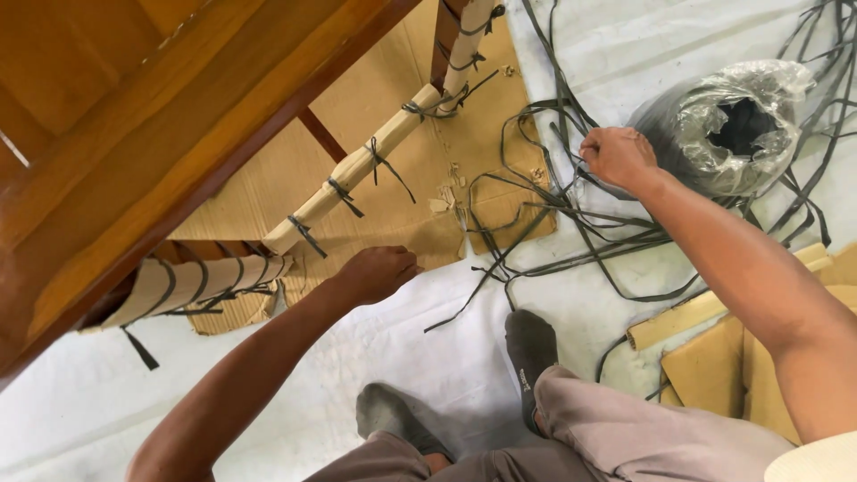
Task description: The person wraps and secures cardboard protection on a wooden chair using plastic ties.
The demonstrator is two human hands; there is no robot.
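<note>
My left hand [379, 272] is closed into a loose fist just below a table rail wrapped in cardboard [357, 170] and tied with dark straps; whether it pinches a strap end I cannot tell. My right hand [618, 156] reaches to the right and grips a thin dark strap from the tangled pile of straps [571, 219] on the floor. Right beside that hand lies a strap coil wrapped in clear plastic [728, 125]. Another table leg wrapped in cardboard [192, 286] and bound with straps lies at the lower left.
A brown wooden table top [116, 125] fills the upper left. Flat cardboard [446, 134] lies under the rails on a white floor sheet [428, 348]. Folded cardboard pieces [723, 357] sit at the right. My socked feet [531, 344] and knees are at the bottom.
</note>
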